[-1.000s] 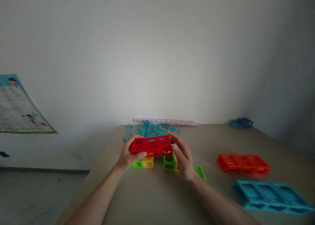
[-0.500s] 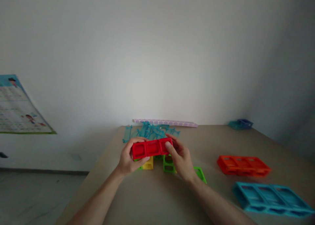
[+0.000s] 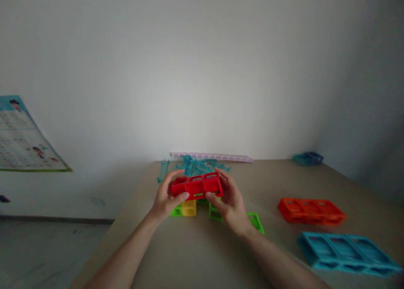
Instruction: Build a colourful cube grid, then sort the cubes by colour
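The person's hands pinch a red three-section frame point(image 3: 197, 188) from both ends: the left hand point(image 3: 164, 199) grips its left end, the right hand point(image 3: 232, 204) its right end, both thumbs on the near side. The frame is tilted, held up above the surface point(image 3: 186, 251). Green and yellow blocks point(image 3: 189, 208) sit partly hidden beneath it in view. Translucent blue pieces point(image 3: 195, 167) lie farther back; an orange frame point(image 3: 311, 211) and a blue frame point(image 3: 349, 253) lie to the right.

We see a pale wall point(image 3: 202, 78), brightest around its middle, behind a tan table point(image 3: 183, 255); at left, a poster point(image 3: 25, 141) hangs above a grey floor point(image 3: 47, 251) that seems faintly marbled.
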`<act>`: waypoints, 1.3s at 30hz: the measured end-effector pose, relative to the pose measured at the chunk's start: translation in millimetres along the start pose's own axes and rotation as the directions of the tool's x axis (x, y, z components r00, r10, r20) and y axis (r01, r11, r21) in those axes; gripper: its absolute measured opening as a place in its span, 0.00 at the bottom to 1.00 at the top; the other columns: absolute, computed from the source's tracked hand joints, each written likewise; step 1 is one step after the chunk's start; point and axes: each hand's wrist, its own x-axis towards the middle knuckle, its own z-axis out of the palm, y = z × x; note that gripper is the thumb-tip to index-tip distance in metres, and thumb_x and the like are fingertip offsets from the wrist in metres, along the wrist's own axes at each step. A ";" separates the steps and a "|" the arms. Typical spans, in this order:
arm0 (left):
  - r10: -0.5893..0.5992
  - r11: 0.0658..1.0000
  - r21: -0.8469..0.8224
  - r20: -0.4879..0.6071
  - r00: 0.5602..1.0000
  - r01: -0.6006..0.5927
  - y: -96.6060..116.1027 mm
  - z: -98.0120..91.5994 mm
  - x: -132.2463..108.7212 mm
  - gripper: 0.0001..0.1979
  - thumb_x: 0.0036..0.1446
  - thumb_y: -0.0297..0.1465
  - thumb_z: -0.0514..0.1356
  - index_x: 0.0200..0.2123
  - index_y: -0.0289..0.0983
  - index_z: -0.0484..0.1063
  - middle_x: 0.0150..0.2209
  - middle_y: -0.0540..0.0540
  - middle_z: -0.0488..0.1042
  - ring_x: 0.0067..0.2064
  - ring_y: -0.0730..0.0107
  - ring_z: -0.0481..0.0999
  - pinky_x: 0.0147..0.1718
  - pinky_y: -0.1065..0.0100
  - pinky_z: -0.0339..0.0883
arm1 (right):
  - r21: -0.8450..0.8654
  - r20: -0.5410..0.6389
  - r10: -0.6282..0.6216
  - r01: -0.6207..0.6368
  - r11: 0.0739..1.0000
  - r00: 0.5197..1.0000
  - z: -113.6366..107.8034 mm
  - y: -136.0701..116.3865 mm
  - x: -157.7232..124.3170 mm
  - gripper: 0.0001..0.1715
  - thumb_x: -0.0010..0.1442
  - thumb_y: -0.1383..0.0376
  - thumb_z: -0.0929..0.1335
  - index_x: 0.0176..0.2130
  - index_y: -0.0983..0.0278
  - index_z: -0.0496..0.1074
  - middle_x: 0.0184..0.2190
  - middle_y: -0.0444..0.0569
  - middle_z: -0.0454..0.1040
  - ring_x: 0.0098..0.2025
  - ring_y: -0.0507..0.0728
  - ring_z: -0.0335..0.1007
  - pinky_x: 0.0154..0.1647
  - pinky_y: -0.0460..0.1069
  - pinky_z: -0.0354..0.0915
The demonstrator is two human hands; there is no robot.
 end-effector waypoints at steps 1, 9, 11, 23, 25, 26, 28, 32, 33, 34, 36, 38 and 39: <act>0.003 0.999 0.037 -0.024 1.000 -0.002 0.4 -0.4 0.2 0.29 0.47 0.33 0.69 0.53 0.40 0.65 0.47 0.42 0.73 0.45 0.61 0.76 0.44 0.64 0.71 | -0.004 0.005 0.008 -0.008 1.000 1.000 0.1 0.3 0.3 0.35 0.55 0.63 0.73 0.58 0.56 0.59 0.50 0.50 0.72 0.49 0.57 0.71 0.52 0.53 0.68; 0.051 0.999 -0.011 -0.056 0.997 -0.051 -4.1 -5.0 0.5 0.26 0.43 0.29 0.70 0.48 0.40 0.70 0.48 0.44 0.75 0.45 0.63 0.77 0.44 0.67 0.72 | 0.032 0.013 0.081 -0.082 0.996 0.997 3.1 -0.7 0.2 0.35 0.52 0.64 0.75 0.55 0.56 0.60 0.48 0.49 0.74 0.47 0.57 0.73 0.50 0.55 0.69; 0.042 0.995 -0.083 -0.054 0.998 -0.047 -8.6 -6.5 0.4 0.27 0.43 0.27 0.70 0.49 0.42 0.70 0.50 0.45 0.74 0.47 0.63 0.77 0.46 0.67 0.71 | 0.035 0.022 0.076 -0.077 0.996 0.997 3.6 -0.2 -0.7 0.34 0.51 0.64 0.75 0.54 0.56 0.61 0.48 0.49 0.73 0.47 0.57 0.73 0.50 0.54 0.69; 0.041 0.991 -0.124 0.009 0.999 -0.040 -10.9 -8.0 -1.8 0.28 0.43 0.27 0.70 0.50 0.42 0.70 0.52 0.43 0.72 0.48 0.59 0.76 0.48 0.63 0.70 | -0.183 0.059 0.002 0.009 0.983 0.998 0.2 2.4 -3.6 0.30 0.49 0.68 0.73 0.49 0.59 0.62 0.43 0.47 0.72 0.41 0.54 0.72 0.45 0.50 0.70; 0.027 0.991 -0.132 0.022 0.999 -0.024 -11.1 -8.7 -1.6 0.27 0.44 0.27 0.69 0.50 0.42 0.70 0.51 0.43 0.73 0.48 0.59 0.76 0.48 0.63 0.70 | -0.214 0.066 -0.012 0.026 0.977 0.998 0.3 2.6 -4.0 0.31 0.49 0.69 0.72 0.50 0.58 0.61 0.43 0.47 0.72 0.42 0.54 0.71 0.45 0.50 0.70; 0.027 0.990 -0.137 0.019 0.999 -0.024 -11.4 -8.9 -1.5 0.26 0.44 0.27 0.69 0.49 0.41 0.71 0.51 0.43 0.73 0.49 0.58 0.76 0.48 0.62 0.70 | -0.225 0.069 -0.015 0.030 0.974 0.997 0.4 2.9 -4.2 0.31 0.49 0.70 0.72 0.51 0.58 0.61 0.43 0.47 0.71 0.42 0.54 0.71 0.46 0.50 0.69; 0.041 0.990 -0.136 0.006 0.999 -0.040 -12.0 -9.0 -1.3 0.25 0.43 0.27 0.70 0.48 0.40 0.72 0.50 0.43 0.74 0.50 0.57 0.75 0.49 0.60 0.70 | -0.236 0.078 -0.018 0.036 0.971 0.997 0.6 4.0 -4.4 0.32 0.49 0.70 0.72 0.51 0.58 0.60 0.43 0.46 0.71 0.42 0.54 0.71 0.45 0.49 0.69; 0.073 0.990 -0.123 0.007 0.997 -0.072 -11.8 -8.7 -0.9 0.25 0.42 0.26 0.70 0.46 0.39 0.72 0.49 0.43 0.74 0.50 0.56 0.75 0.51 0.58 0.69 | -0.264 0.090 -0.039 0.062 0.963 0.995 0.5 5.7 -4.8 0.33 0.47 0.72 0.71 0.51 0.57 0.60 0.43 0.46 0.70 0.42 0.54 0.71 0.43 0.48 0.70; 0.078 0.989 -0.124 0.013 0.997 -0.076 -11.4 -8.6 -0.8 0.25 0.42 0.26 0.70 0.46 0.39 0.72 0.49 0.42 0.74 0.50 0.57 0.75 0.50 0.58 0.69 | -0.276 0.091 -0.046 0.069 0.959 0.995 0.4 5.8 -4.9 0.34 0.47 0.72 0.71 0.51 0.57 0.60 0.44 0.46 0.70 0.42 0.54 0.71 0.43 0.48 0.69; 0.085 0.989 -0.124 0.016 0.996 -0.082 -10.9 -8.5 -0.7 0.25 0.41 0.26 0.70 0.46 0.39 0.72 0.48 0.42 0.75 0.50 0.57 0.75 0.50 0.58 0.69 | -0.285 0.091 -0.051 0.075 0.955 0.995 0.2 5.9 -4.9 0.34 0.47 0.72 0.71 0.51 0.57 0.60 0.44 0.46 0.70 0.42 0.54 0.71 0.44 0.48 0.69; 0.102 0.987 -0.123 0.016 0.995 -0.099 -9.9 -8.2 -0.5 0.24 0.41 0.26 0.70 0.45 0.39 0.72 0.48 0.43 0.75 0.49 0.58 0.75 0.50 0.59 0.70 | -0.293 0.094 -0.052 0.078 0.953 0.994 -0.3 6.4 -5.0 0.34 0.47 0.72 0.71 0.51 0.57 0.60 0.44 0.46 0.70 0.42 0.54 0.71 0.44 0.49 0.69; 0.111 0.987 -0.122 0.014 0.994 -0.108 -9.2 -8.0 -0.5 0.24 0.41 0.25 0.70 0.45 0.39 0.73 0.47 0.43 0.75 0.49 0.58 0.76 0.49 0.60 0.70 | -0.294 0.094 -0.050 0.076 0.953 0.994 -0.9 7.6 -5.2 0.33 0.47 0.72 0.71 0.51 0.57 0.60 0.44 0.46 0.70 0.41 0.54 0.71 0.44 0.49 0.69; 0.110 0.987 -0.121 0.012 0.994 -0.108 -9.1 -8.0 -0.5 0.24 0.41 0.25 0.70 0.45 0.39 0.72 0.47 0.43 0.75 0.48 0.58 0.76 0.49 0.60 0.70 | -0.296 0.092 -0.050 0.075 0.952 0.994 -1.2 8.3 -5.3 0.33 0.47 0.72 0.71 0.51 0.57 0.60 0.44 0.46 0.70 0.41 0.54 0.71 0.44 0.49 0.69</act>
